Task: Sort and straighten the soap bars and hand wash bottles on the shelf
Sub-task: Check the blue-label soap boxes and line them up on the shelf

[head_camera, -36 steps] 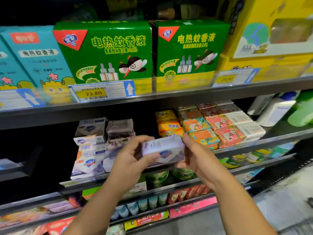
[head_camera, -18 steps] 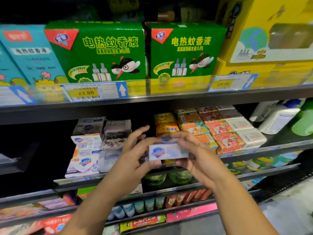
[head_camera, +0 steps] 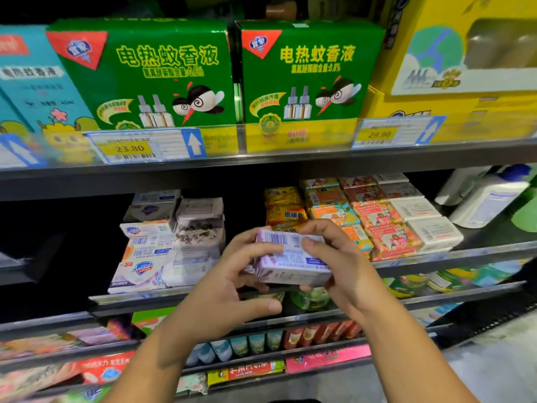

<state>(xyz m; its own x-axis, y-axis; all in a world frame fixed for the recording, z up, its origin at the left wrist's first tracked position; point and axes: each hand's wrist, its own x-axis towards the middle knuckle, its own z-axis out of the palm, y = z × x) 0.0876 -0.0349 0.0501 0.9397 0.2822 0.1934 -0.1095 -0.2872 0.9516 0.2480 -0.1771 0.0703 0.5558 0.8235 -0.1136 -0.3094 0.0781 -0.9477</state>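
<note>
While both hands are clamped on one lavender soap bar, the left hand gripping its nine-o'clock end and the right hand its three-o'clock end with the thumb across the barcode face, the bar hangs just in front of the soap shelf, not resting on it. The step in hand appears to be turning the bar so that its branded front faces out. It should then be seated squarely on the lavender stack at ten o'clock, edges flush and neighbours undisturbed. Counts: one held bar; two green boxes at twelve o'clock; two white hand wash bottles at two o'clock, plus part of a green bottle; shelved bars too crowded to count.
</note>
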